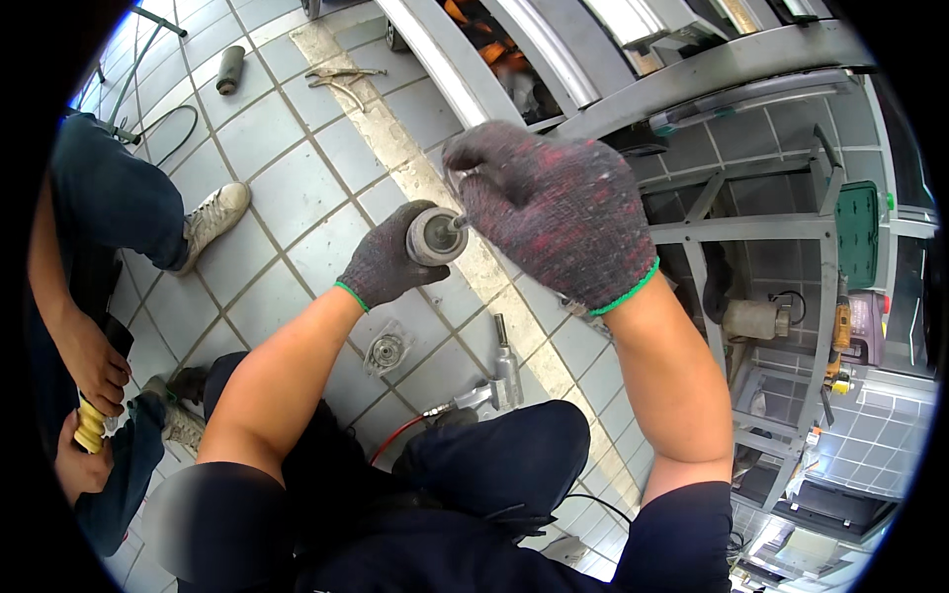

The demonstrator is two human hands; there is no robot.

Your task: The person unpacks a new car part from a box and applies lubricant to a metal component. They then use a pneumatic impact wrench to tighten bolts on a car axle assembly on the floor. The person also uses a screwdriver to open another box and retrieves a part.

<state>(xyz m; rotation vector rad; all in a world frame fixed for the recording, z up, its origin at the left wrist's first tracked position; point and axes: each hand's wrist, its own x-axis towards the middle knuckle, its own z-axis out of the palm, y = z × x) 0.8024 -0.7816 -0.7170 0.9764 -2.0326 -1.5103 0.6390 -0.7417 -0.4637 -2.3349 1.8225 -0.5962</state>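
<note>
My left hand (381, 259), in a dark knit glove, grips a round grey metal cylinder (432, 254) with its hollow end facing up. My right hand (563, 203), in a matching glove flecked with red, is closed just above and to the right of it. From its fingers a thin metal rod (458, 225) reaches into the cylinder's opening; my fist hides the rest of the rod. Below my hands on the floor lie a round metal part in clear plastic (388, 350) and a silver air tool (502, 381) with a red hose (395, 436).
Pliers (346, 81) and a grey cylindrical part (230, 69) lie farther off on the tiled floor. A metal rack (751, 232) stands at the right, with a green case (856, 235) beside it. At the left, a co-worker's hands (91, 371) hold a yellow object (90, 426).
</note>
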